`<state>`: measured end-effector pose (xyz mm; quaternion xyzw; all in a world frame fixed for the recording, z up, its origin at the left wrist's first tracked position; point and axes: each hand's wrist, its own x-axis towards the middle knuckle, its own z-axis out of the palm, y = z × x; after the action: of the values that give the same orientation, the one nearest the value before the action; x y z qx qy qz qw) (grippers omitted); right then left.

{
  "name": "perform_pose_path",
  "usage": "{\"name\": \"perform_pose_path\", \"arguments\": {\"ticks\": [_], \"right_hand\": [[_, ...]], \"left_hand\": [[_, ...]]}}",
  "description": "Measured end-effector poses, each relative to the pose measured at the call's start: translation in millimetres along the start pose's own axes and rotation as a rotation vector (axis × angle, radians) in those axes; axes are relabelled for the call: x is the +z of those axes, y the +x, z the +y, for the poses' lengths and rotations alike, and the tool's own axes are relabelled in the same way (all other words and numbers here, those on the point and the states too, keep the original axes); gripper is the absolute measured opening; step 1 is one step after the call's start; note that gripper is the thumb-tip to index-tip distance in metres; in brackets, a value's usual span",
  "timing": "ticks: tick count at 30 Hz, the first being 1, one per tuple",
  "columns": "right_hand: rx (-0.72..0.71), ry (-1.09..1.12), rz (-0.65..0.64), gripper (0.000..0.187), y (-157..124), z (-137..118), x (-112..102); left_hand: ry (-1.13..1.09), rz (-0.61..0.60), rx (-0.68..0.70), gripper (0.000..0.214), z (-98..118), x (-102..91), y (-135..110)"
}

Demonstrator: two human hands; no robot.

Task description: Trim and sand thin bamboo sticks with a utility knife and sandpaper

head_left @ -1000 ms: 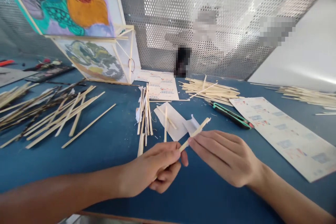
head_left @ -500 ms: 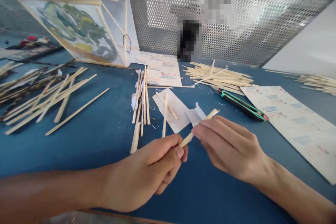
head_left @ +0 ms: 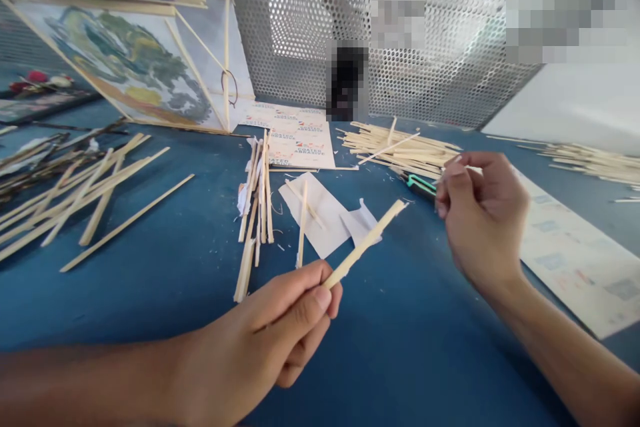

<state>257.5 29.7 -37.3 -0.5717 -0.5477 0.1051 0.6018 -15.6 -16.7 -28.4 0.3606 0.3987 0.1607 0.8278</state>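
Note:
My left hand (head_left: 295, 323) is wrapped round the lower end of a wooden strip (head_left: 367, 242). The pale strip slants up to the right, its edge rough and bits of paper clinging near the tip. Away from the strip, my right hand (head_left: 483, 213) is raised with its fingers pinched together; whether a small scrap is between them I cannot make out. Behind that hand lies a black and green utility knife (head_left: 421, 185), partly hidden by the fingers. Beyond the strip's middle are a torn piece of paper (head_left: 364, 221) and a pale sheet (head_left: 320, 220) with thin sticks on it.
A bundle of strips (head_left: 260, 193) lies left of the sheet, and loose sticks (head_left: 100, 193) cover the left side. A stick pile (head_left: 400, 150) sits before the perforated metal panel (head_left: 295, 20). Printed abrasive sheets (head_left: 575, 253) lie right and back. A painted wooden-framed lantern (head_left: 135, 67) stands back left.
My right hand has let go of the strip and moved up and right, in front of the knife. My left hand still holds the strip, whose upper part is now uncovered.

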Motion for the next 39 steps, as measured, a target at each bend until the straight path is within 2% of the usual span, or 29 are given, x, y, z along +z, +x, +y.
{"name": "perform_pose_path", "arguments": {"ticks": [2, 5, 11, 14, 17, 23, 30, 34, 37, 39], "right_hand": [[0.101, 0.205, -0.058, 0.009, 5.8, 2.5, -2.2], [0.177, 0.371, -0.152, 0.007, 2.7, -1.2, -2.1], [0.188, 0.482, -0.297, 0.006, -7.8, -7.5, -0.7], [0.182, 0.467, -0.367, 0.01, -7.6, -7.5, -0.2], [0.213, 0.438, -0.371, 0.013, -8.4, -9.4, -0.4], [0.225, 0.526, -0.336, 0.01, -10.0, -17.5, -4.1], [0.053, 0.444, -0.369, 0.019, -12.3, -18.2, -7.5], [-0.023, 0.362, -0.323, 0.016, -17.5, -19.9, -7.6], [-0.115, 0.164, -0.239, 0.014, -20.4, -23.1, -10.3], [-0.242, -0.043, -0.186, 0.012, -21.5, -26.6, -12.7]], "left_hand": [[-0.034, -0.046, -0.002, 0.032, 2.3, -1.9, 3.0], [-0.072, -0.146, 0.066, 0.031, 6.6, -5.6, 7.5], [-0.109, -0.181, 0.081, 0.032, 15.1, -8.8, 10.6], [-0.103, -0.193, 0.082, 0.032, 16.5, -8.9, 11.4], [-0.093, -0.2, 0.086, 0.031, 16.6, -8.3, 11.1], [-0.087, -0.192, 0.074, 0.03, 17.3, -5.6, 9.7], [-0.046, -0.241, 0.097, 0.03, 11.5, -10.3, 12.2], [0.02, -0.222, 0.097, 0.029, 6.8, -15.5, 11.6], [0.07, -0.199, 0.1, 0.029, 6.9, -15.0, 10.2], [0.112, -0.193, 0.098, 0.03, 9.4, -11.8, 8.7]]}}
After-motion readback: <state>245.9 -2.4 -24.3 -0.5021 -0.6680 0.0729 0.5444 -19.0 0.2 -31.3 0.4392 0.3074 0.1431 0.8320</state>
